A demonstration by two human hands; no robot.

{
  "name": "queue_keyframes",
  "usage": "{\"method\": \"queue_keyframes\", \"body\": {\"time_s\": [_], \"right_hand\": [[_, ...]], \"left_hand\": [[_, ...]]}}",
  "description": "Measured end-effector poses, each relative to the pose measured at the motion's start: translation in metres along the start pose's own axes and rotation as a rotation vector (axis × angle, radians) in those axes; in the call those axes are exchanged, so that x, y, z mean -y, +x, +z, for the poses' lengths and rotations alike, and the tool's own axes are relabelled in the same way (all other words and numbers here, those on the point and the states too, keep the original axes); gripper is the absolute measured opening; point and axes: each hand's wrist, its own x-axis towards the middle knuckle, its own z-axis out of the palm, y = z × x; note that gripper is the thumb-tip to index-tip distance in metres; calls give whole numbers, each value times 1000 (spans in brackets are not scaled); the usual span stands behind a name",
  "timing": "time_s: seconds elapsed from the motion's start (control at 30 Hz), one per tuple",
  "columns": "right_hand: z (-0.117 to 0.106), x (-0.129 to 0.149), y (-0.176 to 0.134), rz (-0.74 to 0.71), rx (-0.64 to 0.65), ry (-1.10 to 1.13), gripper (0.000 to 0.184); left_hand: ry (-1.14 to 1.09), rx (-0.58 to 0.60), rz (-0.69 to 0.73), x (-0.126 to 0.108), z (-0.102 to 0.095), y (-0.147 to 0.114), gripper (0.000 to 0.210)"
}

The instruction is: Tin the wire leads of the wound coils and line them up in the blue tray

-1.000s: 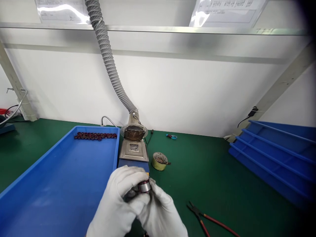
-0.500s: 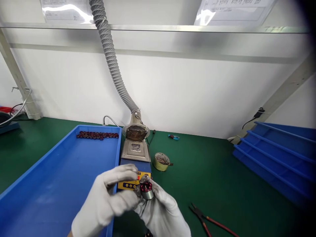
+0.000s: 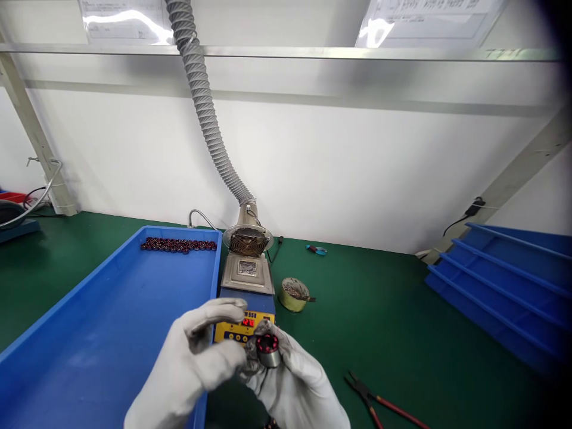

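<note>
Two white-gloved hands meet over the near part of a green desk [image 3: 384,322]. The right hand [image 3: 298,381] grasps one short metal cylinder [image 3: 269,353], pinched between thumb and fingers with the grip parted only as wide as the piece. The cylinder is at the fingertips, above the desk; its dark red wound face points up, its silver side faces the viewer, and its axis is close to upright. The left hand [image 3: 190,366] is released, thumb and fingers widely parted, just beside the cylinder.

One pair of red-handled pliers [image 3: 369,396] lies toward the desk's near edge, right of the hands, jaws pointing away and left. Beyond the hands is one blue-and-yellow heating unit [image 3: 248,301] with red digits, with one round tin [image 3: 293,302] to its right. One long blue tray [image 3: 116,339] lies left of the unit; dark red pieces, too many to count, line its far edge [image 3: 179,245]. At least three stacked blue trays [image 3: 500,280] occupy the desk's far right corner. One small blue-handled tool [image 3: 316,249] lies near the desk's far edge.
</note>
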Motion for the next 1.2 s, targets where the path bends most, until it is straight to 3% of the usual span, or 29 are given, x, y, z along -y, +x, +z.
{"method": "queue_keyframes", "body": {"time_s": [0.1,0.17,0.27,0.33,0.4,0.47,0.53,0.6,0.67,0.83,0.9,1.03,1.2], "right_hand": [[1,3,1,-18,-5,-9,34],[-2,4,4,-55,-30,-43,33],[-9,4,13,-139,-106,-165,18],[-10,2,17,-265,-186,-252,17],[-6,-2,16,-457,-267,-319,24],[1,-7,11,-700,-330,-449,29],[7,-13,4,-914,-362,-659,31],[8,-20,-1,-1015,-368,-890,38],[4,-25,-2,-1039,-351,-1029,42],[-1,-32,9,-1290,-435,-989,48],[1,-32,13,-1330,-497,-927,41],[4,-31,15,-1368,-485,-910,35],[0,-29,11,-1344,-386,-1008,46]], "left_hand": [[258,172,-48,-4,5,0,27],[299,208,73,-1,9,-1,27],[296,139,357,5,8,-6,27],[249,49,415,6,5,-9,26],[206,-78,367,4,2,-9,22],[229,-126,211,2,3,-6,20],[224,8,5,4,7,0,30],[128,186,-125,12,14,4,31],[-16,207,-136,21,19,5,19],[-310,-102,112,25,11,6,17],[-229,-112,91,18,7,8,20],[77,17,-134,10,9,7,18],[23,-178,81,15,1,1,7]]}}
